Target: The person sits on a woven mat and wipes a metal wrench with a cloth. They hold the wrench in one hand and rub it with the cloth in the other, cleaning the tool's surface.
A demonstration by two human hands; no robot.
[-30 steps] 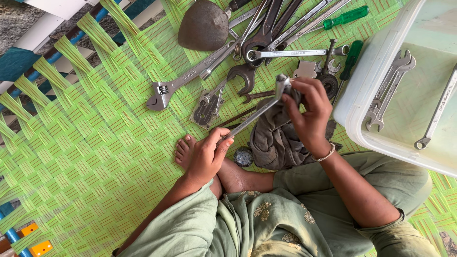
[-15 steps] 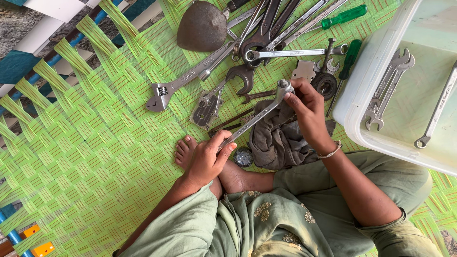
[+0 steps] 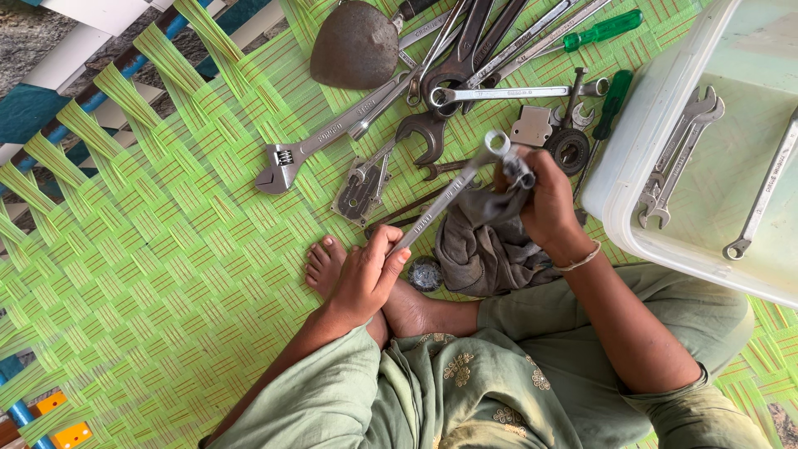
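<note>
Head view: one camera, looking down at a seated person's lap and hands over a green woven mat (image 3: 166, 249).
Left hand: the left hand (image 3: 359, 278) grips the lower end of a long spanner (image 3: 449, 193); fingers curled and pressed together around the shaft, thumb on top.
Spanner position: held off the mat, slanting up and to the right from the left hand; its ring end sits just beside the right hand.
Right hand: the right hand (image 3: 549, 204) is closed on a bunched grey rag (image 3: 486, 241); fingers pinch a fold of the rag near the ring end of the spanner. Whether the rag touches the ring end cannot be told.
Rag position: hangs from the right hand and lies in folds on the mat, between the two hands.
Wrist: a thin bangle (image 3: 580, 261) circles the right wrist.
Foot: a bare foot (image 3: 322, 264) rests on the mat, touching the left hand.
Tool pile: an adjustable wrench (image 3: 320, 141), a dark trowel blade (image 3: 356, 46), two green-handled screwdrivers (image 3: 605, 30) and several other spanners lie above the hands.
Tub: a white plastic tub (image 3: 632, 166) stands at the right, holding more spanners (image 3: 677, 162).
Clothing: green garments cover the lap and arms.
</note>
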